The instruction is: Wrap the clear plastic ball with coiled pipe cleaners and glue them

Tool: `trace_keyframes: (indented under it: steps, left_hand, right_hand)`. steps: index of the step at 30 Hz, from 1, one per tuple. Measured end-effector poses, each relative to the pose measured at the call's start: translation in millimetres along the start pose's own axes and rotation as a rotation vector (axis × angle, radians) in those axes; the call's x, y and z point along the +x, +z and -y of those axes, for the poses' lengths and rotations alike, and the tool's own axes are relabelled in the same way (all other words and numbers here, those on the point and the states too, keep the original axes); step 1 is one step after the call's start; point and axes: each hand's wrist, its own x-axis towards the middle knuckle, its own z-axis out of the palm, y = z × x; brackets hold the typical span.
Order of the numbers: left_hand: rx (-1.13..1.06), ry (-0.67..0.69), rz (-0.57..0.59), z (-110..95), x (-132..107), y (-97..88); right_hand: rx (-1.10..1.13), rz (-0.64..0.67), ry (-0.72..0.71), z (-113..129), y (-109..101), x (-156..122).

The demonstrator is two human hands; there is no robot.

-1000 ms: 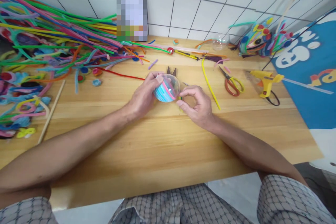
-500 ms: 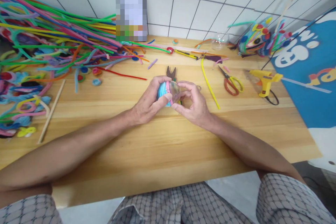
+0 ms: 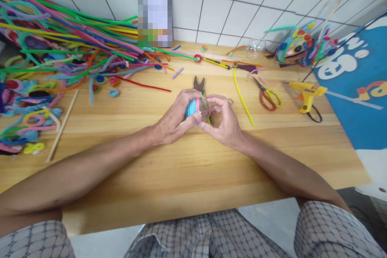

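A clear plastic ball point(image 3: 204, 109) sits between my hands above the table, its left part wrapped in blue and pink pipe cleaners point(image 3: 191, 109). My left hand point(image 3: 173, 119) grips the wrapped side, with the thumb across the front near the pink band. On the clear side, the curved thumb and fingers of my right hand point(image 3: 224, 119) touch the ball close to the pink band's edge. Just behind the ball lie pliers point(image 3: 198, 84) with dark jaws, their handles mostly hidden. My fingers cover part of the ball.
Pipe cleaners point(image 3: 90, 28) pile up at left beside a wooden stick point(image 3: 62, 127). Scissors point(image 3: 267, 96), a yellow pipe cleaner point(image 3: 242, 98) and a yellow glue gun point(image 3: 306, 96) lie right. Behind are a cutter knife point(image 3: 216, 63), another clear ball point(image 3: 255, 48) and decorated figures point(image 3: 298, 48).
The view has shifted slightly, moving everything a little to the right in the picture. Both hands keep their hold on the ball, which appears slightly turned, showing more of its clear side.
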Motion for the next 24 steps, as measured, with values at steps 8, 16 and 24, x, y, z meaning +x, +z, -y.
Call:
trace_keyframes:
  steps: [8, 16, 24]
  left_hand:
    - [0.002, 0.062, 0.051, 1.8, -0.1, 1.4]
    - [-0.024, 0.03, 0.049, 2.7, -0.5, 1.0]
    - [-0.077, 0.006, 0.087, 2.9, 0.4, 1.8]
  right_hand:
    - [-0.034, 0.048, -0.053, 0.6, -1.6, -0.7]
    - [-0.154, 0.025, -0.207, -3.8, -6.6, 3.3]
    - [-0.166, 0.087, -0.237, -5.6, -5.4, 3.4]
